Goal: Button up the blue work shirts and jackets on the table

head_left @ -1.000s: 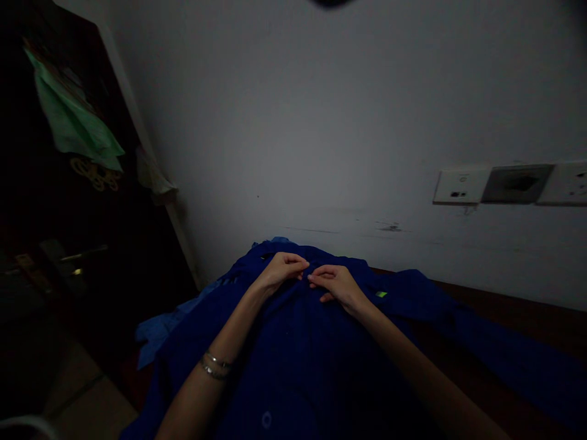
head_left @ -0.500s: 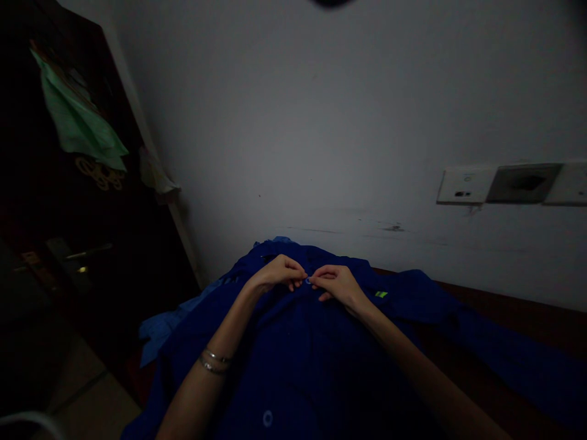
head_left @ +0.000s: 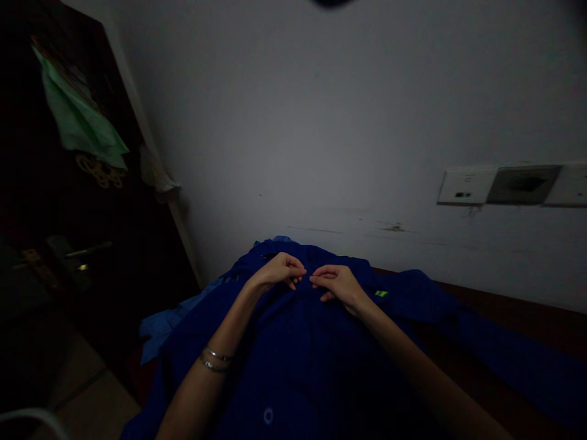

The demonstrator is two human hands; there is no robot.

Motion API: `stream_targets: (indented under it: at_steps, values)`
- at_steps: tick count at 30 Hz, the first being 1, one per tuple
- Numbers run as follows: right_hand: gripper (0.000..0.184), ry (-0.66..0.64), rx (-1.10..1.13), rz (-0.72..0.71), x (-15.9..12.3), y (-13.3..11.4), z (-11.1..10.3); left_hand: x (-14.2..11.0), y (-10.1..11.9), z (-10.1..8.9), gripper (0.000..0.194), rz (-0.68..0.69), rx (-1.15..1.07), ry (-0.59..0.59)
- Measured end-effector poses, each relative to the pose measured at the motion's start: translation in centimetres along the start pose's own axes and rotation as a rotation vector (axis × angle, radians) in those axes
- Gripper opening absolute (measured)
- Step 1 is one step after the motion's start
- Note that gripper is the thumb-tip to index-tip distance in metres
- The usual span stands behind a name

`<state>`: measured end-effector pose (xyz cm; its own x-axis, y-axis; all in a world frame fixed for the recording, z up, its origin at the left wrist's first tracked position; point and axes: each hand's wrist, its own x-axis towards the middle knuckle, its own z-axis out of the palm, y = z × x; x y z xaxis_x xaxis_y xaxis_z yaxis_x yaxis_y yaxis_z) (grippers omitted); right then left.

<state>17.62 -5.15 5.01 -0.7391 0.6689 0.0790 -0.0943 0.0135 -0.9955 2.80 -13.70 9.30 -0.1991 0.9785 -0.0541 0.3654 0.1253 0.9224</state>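
Note:
A dark blue long-sleeved jacket (head_left: 284,342) lies spread out in front of me. My left hand (head_left: 280,270) is over its upper front, thumb and forefinger pinched at the cloth of the front opening. Facing it, a small gap away, my right hand (head_left: 338,285) is also pinched on the cloth there. The fingertips hide exactly what part of the edge each one grips. Lower on the jacket shows a pale ring-shaped fastener (head_left: 268,415). A yellow-green tag (head_left: 381,293) sits right of my right hand.
Lighter blue cloth (head_left: 160,327) sticks out at the left and far side. The dark red surface (head_left: 486,299) under the jacket meets a grey wall (head_left: 312,134) with sockets (head_left: 463,185). A dark door (head_left: 137,244) with a green cloth (head_left: 85,119) stands at left.
My fingertips have drawn slightly apart. The small pale ring seen between them before is out of sight now. The jacket lies as it did.

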Motion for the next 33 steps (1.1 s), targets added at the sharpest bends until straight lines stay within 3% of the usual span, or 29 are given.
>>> stream_targets:
  at_steps: [18, 25, 29, 33]
  values:
    - [0.021, 0.024, -0.001, -0.049, 0.3, 0.2, -0.2, -0.3, -0.1, -0.3, 0.026, -0.010, 0.031, -0.021]
    - [0.021, -0.050, -0.219, -0.241, 1.0, 1.0, -0.9, -0.2, -0.2, 0.3, 0.031, 0.009, 0.265, -0.058]
    - [0.016, -0.013, -0.379, -0.395, 1.4, 1.5, -1.2, -0.2, 0.0, 0.4, 0.030, 0.014, 0.281, -0.004]
    - [0.015, 0.001, -0.466, -0.440, 1.5, 1.8, -1.2, -0.5, 0.2, 0.1, 0.026, 0.043, 0.284, -0.010]
